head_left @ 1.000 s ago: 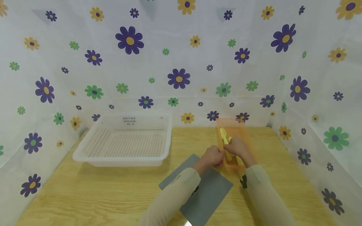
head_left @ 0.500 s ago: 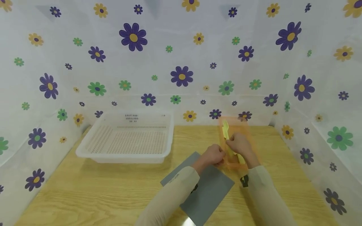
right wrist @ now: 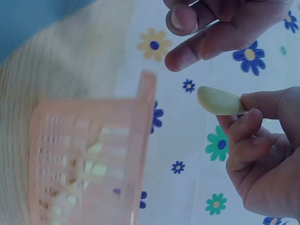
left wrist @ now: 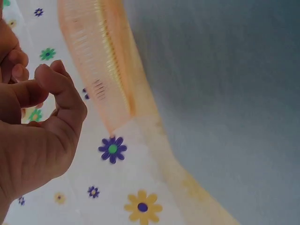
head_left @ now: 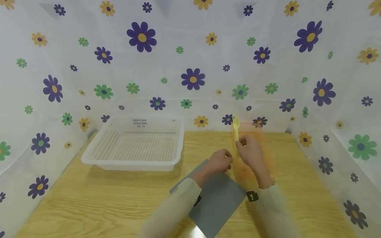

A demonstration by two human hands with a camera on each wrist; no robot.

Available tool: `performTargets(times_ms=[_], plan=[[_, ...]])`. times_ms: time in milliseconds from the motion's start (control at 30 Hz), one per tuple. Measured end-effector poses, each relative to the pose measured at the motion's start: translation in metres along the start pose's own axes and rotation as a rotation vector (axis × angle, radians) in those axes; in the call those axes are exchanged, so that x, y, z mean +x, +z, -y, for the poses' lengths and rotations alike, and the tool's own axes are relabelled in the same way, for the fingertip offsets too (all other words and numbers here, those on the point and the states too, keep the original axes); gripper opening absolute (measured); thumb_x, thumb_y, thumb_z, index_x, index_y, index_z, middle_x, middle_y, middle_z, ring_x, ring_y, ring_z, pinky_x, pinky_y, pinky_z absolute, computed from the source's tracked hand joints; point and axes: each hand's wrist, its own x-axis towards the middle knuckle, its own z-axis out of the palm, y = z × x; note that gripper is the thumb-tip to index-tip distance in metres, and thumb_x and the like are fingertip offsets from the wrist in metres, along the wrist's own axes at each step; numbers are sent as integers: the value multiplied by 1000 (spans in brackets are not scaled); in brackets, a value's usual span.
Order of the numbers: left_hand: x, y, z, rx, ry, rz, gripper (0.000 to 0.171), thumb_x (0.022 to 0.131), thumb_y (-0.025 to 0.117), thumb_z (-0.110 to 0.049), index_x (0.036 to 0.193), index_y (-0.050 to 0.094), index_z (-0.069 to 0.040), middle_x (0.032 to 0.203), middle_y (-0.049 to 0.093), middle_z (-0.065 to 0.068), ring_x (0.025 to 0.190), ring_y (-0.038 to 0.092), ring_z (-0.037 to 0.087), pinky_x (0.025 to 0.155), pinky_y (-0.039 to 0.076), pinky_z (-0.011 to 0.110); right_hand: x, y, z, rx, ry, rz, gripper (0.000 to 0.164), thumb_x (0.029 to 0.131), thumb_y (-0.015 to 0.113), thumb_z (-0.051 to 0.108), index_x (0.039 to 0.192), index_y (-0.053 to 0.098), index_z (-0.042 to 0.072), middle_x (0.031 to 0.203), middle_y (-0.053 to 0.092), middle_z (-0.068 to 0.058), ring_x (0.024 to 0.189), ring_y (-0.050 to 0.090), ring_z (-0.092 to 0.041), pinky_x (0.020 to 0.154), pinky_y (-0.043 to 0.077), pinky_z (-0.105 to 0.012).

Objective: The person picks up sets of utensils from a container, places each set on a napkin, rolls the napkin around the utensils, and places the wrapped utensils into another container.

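Observation:
In the head view my right hand (head_left: 250, 150) pinches a yellow plastic fork (head_left: 236, 125) by its handle, head pointing up and away, over the orange basket (head_left: 269, 155). The rounded end of the fork's handle (right wrist: 219, 101) sticks out between thumb and fingers in the right wrist view. Just left of the basket hovers my left hand (head_left: 221, 160), apart from its rim, fingers loosely bent and nothing visible in them. More pale yellow pieces (right wrist: 97, 168) show blurred through the basket's slotted wall; their kind is unclear.
A large white perforated basket (head_left: 175, 162) stands on the left of the wooden table (head_left: 125, 201). A grey sheet (head_left: 217, 201) lies under my left forearm. A flowered white curtain (head_left: 166, 66) encloses the back and both sides.
My right hand has lifted the fork up out of the orange basket. My left hand has let go of the basket's near left corner and drawn back slightly to the left.

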Motion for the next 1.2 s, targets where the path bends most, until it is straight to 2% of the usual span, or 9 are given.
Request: performTargets(times_ms=[100,233,400,500,600,733,867,1000,1200], plan=[[-11,-10,5,35,40,-17,26,102,49,-16,120,59,-1,76,66,4,57,56,14,55,47,26,-10,1,5,103,-60,-61,22,97,58,15,105,64,-5,96,67,-19,75,60,-25,62,48,-29],[-30,-25,8,81,87,-74,24,101,49,-20,115,62,-4,81,69,5,61,59,14,57,46,28,-22,3,11,253,-69,-60,20,97,60,11,105,65,-7,92,67,-20,63,59,-20,56,50,-27],[-50,-38,9,88,104,-134,24,102,47,-22,113,63,-7,87,71,9,67,62,15,59,46,30,-27,8,17,425,-15,27,22,99,60,12,110,62,-7,85,65,-16,51,51,-11,48,45,-23],[-60,-44,10,74,120,-150,24,102,46,-19,112,63,-5,85,71,11,64,60,16,57,46,30,-27,14,18,557,59,109,24,100,59,13,113,59,-7,75,61,-9,49,48,-10,46,41,-23],[-67,-48,11,71,130,-156,24,101,46,-18,111,63,-5,84,70,12,60,57,15,55,44,30,-27,20,17,640,120,167,27,100,58,14,116,57,-8,69,56,-3,48,47,-10,46,40,-23],[-72,-53,14,88,125,-163,24,102,45,-20,111,63,-6,85,70,12,57,54,14,54,43,30,-27,26,14,697,166,208,31,101,56,15,121,54,-7,69,55,-1,48,46,-9,46,40,-22],[-75,-58,19,107,115,-182,23,102,46,-20,109,63,-7,85,71,11,60,57,14,55,44,31,-26,33,10,744,183,268,35,102,53,14,128,49,-9,74,55,-2,50,44,-8,47,39,-21],[-77,-63,25,135,99,-204,22,103,49,-23,109,63,-7,80,69,4,63,58,13,57,45,31,-26,39,9,744,165,322,40,102,52,13,133,47,-12,76,55,-2,50,44,-8,48,39,-22],[-77,-68,28,157,69,-204,22,103,49,-25,108,63,-9,78,65,-1,61,55,15,56,44,32,-25,45,14,695,143,353,37,98,59,13,128,53,-9,69,57,-1,50,43,-10,48,39,-24]])
